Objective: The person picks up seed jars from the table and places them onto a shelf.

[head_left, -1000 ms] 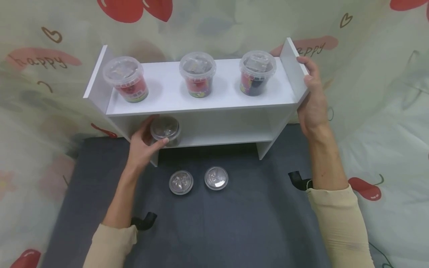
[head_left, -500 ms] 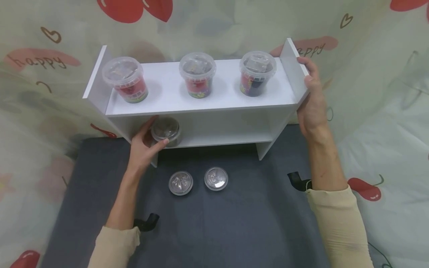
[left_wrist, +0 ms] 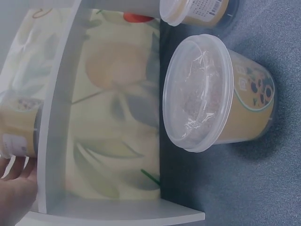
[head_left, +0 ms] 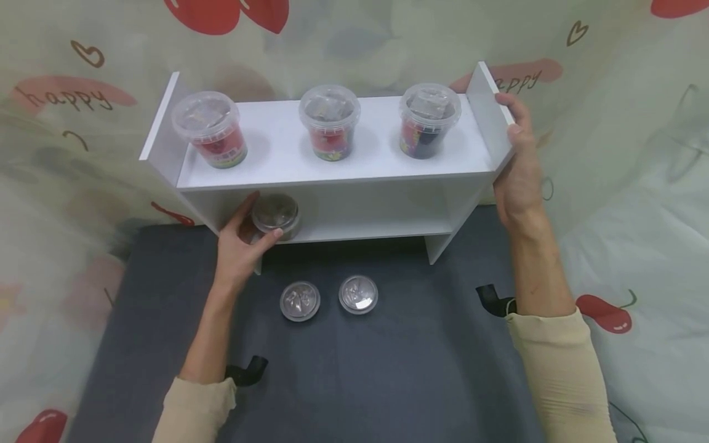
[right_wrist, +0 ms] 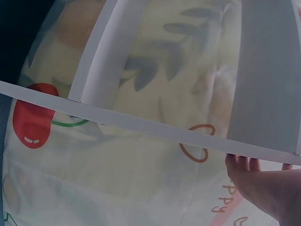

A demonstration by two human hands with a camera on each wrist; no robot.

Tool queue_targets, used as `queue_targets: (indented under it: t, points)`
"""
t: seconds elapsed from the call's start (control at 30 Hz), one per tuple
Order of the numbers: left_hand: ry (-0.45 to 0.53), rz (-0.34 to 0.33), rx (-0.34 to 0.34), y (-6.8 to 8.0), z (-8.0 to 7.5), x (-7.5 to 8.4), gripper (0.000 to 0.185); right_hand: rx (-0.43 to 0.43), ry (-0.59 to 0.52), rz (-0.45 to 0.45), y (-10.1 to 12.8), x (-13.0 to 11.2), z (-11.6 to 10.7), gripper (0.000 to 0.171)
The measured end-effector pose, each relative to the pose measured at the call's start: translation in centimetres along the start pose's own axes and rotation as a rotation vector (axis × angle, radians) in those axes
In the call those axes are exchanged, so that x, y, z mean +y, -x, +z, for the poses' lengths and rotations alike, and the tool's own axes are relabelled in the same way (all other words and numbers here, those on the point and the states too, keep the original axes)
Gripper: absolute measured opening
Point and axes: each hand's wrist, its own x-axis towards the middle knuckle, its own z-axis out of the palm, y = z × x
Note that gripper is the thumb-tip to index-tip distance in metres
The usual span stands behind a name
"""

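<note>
In the head view, my left hand (head_left: 235, 255) grips a clear-lidded plastic tub (head_left: 275, 212) standing on the lower board, near the left end, of a white two-tier shelf (head_left: 379, 138). The left wrist view shows that tub (left_wrist: 19, 129) with a tan body and pale label, and the fingers of the left hand (left_wrist: 19, 193) behind it. My right hand (head_left: 519, 163) holds the front edge of the shelf's right side panel (head_left: 488, 120). From the right wrist, the right hand (right_wrist: 263, 183) is seen with its fingertips at that panel.
Three lidded cups with red contents stand on the upper board: left (head_left: 218, 144), middle (head_left: 330, 138) and right (head_left: 423, 138). Two more tubs, left (head_left: 300, 301) and right (head_left: 358, 295), stand on the dark grey cloth (head_left: 382, 375) before the shelf. A patterned sheet (head_left: 354, 46) hangs behind.
My left forearm has swung a little to the right while the hand stays on the tub. The right hand keeps its place on the side panel.
</note>
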Motion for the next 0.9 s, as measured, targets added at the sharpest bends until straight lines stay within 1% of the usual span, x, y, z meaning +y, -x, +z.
queue_targets:
  t: [0.1,0.23,0.33,0.47,0.67,0.77,0.9]
  points:
    - [0.035,0.01,-0.005,-0.1,0.1,-0.1,0.071,-0.004,0.004,-0.005,0.0,0.0,0.0,0.046]
    - [0.077,0.001,-0.048,0.0,0.0,0.0,0.071,-0.007,-0.002,-0.015,0.0,0.1,-0.1,0.047]
    - [0.089,-0.007,-0.087,0.1,-0.1,0.0,0.073,-0.011,-0.005,-0.029,0.0,0.1,-0.2,0.048]
    - [0.086,-0.008,-0.104,0.0,-0.1,0.1,0.073,-0.007,0.002,-0.022,0.0,0.1,-0.2,0.048]
    - [0.104,0.011,-0.076,0.6,-0.2,0.0,0.073,-0.003,0.031,-0.01,0.1,0.1,-0.1,0.047]
    - [0.149,0.03,-0.047,1.3,-0.2,-0.1,0.073,-0.003,0.026,-0.002,0.1,0.1,-0.1,0.047]
    - [0.193,0.08,0.002,2.7,-0.1,-0.1,0.071,-0.004,0.015,0.005,0.0,0.0,0.0,0.046]
